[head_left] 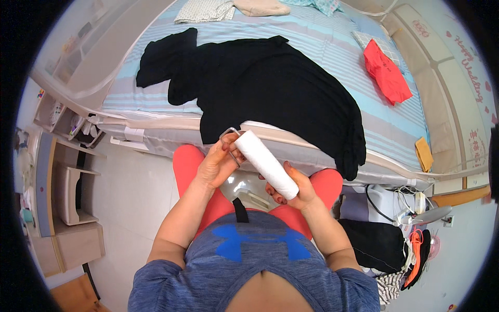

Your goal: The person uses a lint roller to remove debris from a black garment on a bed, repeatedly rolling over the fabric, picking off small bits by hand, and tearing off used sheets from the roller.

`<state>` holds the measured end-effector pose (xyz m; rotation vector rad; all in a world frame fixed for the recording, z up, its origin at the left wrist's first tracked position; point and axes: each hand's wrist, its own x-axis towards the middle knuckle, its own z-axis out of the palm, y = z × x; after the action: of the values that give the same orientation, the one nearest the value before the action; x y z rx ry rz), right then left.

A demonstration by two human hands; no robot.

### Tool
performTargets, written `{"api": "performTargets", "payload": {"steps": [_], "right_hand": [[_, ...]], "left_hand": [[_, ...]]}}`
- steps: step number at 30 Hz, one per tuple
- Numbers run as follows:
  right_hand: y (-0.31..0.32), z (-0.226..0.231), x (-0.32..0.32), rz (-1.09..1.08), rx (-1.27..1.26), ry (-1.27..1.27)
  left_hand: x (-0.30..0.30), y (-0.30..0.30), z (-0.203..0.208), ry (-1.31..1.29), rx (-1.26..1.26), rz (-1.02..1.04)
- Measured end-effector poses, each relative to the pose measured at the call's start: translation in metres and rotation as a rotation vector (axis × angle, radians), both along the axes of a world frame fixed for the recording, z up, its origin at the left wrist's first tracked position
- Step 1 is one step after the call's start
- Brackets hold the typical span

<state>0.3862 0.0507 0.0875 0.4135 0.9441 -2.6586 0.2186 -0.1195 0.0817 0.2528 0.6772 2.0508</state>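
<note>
White paper lint roll (pixel 267 164) was positioned above the person's lap, in front of the bed's near edge. Left hand (pixel 217 161) gripped the wire frame (pixel 227 130) at the upper end; right hand (pixel 299 190) clasped the lower end. Judged status: handling was in progress, with release outstanding; full seating on the frame could not be confirmed. Black garment (pixel 270 78) lay spread on the striped bed (pixel 332 52). Shelf unit (pixel 64 118) compartments held small articles; contents of the red bag (pixel 385 73) were not visible.

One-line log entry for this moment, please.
left hand: holding wire frame | right hand: gripping white roll | black cloth: spread across striped bed
</note>
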Motion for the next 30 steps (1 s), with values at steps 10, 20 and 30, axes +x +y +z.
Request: {"api": "performTargets", "payload": {"steps": [10, 20, 30], "right_hand": [[-0.027, -0.017, 0.008, 0.025, -0.417, 0.212], [-0.009, 0.029, -0.007, 0.094, 0.859, 0.126], [-0.018, 0.015, 0.0, 0.121, 0.598, 0.172]], "left_hand": [[-0.003, 0.004, 0.003, 0.185, -0.214, -0.007], [-0.001, 0.005, 0.032, 0.363, -0.6, -0.118], [-0.001, -0.01, 0.024, 0.33, -0.474, -0.335]]}}
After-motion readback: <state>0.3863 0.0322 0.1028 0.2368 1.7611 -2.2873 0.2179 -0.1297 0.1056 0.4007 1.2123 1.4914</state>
